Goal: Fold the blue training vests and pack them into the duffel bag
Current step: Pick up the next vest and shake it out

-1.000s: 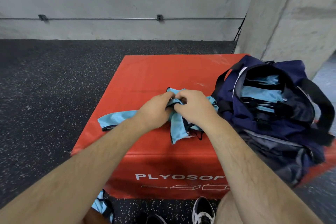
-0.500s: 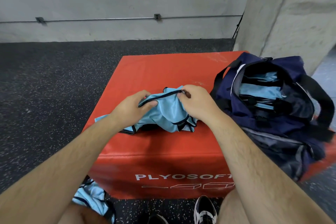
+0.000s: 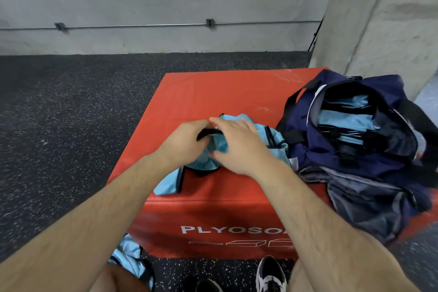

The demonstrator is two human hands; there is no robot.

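Both hands clamp the vest (image 3: 260,130): the left hand (image 3: 187,142) curls its fingers round the black trim, and the right hand (image 3: 239,147) lies over the bunched cloth with its thumb tucked under, pinching it. Nearest, a spare vest (image 3: 128,256) hangs by the left knee, low against the front of the box (image 3: 213,92), with the shoes (image 3: 270,275) to its right. On the box top, the vest lies crumpled near the front edge. One blue tail trails to the near left and the rest spills right until it touches the bag (image 3: 355,161). The bag sits on the right of the box, mouth open, with packed vests (image 3: 343,121) stacked inside. I judge the step to be the fold, barely begun, since the cloth is a heap rather than a flat shape. Next, the hands need to draw apart along the trim, spread the vest flat on the box top, and double it over before carrying it right into the bag.
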